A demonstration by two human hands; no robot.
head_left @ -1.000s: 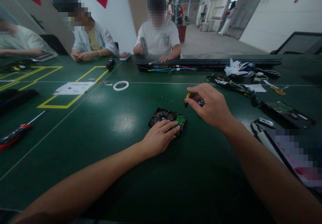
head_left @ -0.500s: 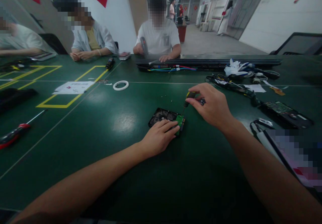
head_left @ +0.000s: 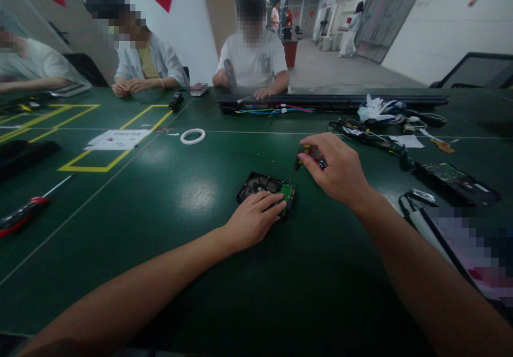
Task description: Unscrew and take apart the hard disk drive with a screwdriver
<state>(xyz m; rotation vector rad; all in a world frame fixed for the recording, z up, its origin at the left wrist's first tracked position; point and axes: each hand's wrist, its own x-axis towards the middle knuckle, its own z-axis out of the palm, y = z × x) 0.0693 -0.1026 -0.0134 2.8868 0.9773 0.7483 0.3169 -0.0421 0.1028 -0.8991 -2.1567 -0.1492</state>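
One drive [head_left: 258, 180] on tabletop [head_left: 340, 271] under flattened left hand [head_left: 254, 215] | right hand [head_left: 339, 165] pinching screwdriver [head_left: 297, 163], shaft down at green board [head_left: 286, 189] | board in place, screw work seemingly unfinished | specks [head_left: 273, 161] beyond left hand, perhaps loose screws

a hard drive [head_left: 258, 182] lies mid-table, the left hand [head_left: 256, 215] on its near side, a screwdriver [head_left: 301, 156] in the right hand [head_left: 334, 164] above its far right corner. behind it to the left sits a tape ring [head_left: 192, 142]; a second screwdriver [head_left: 30, 209] lies far left. farther back, a long bar [head_left: 332, 100] lies before a seated person [head_left: 252, 57] (gloves [head_left: 374, 110] near its right end).
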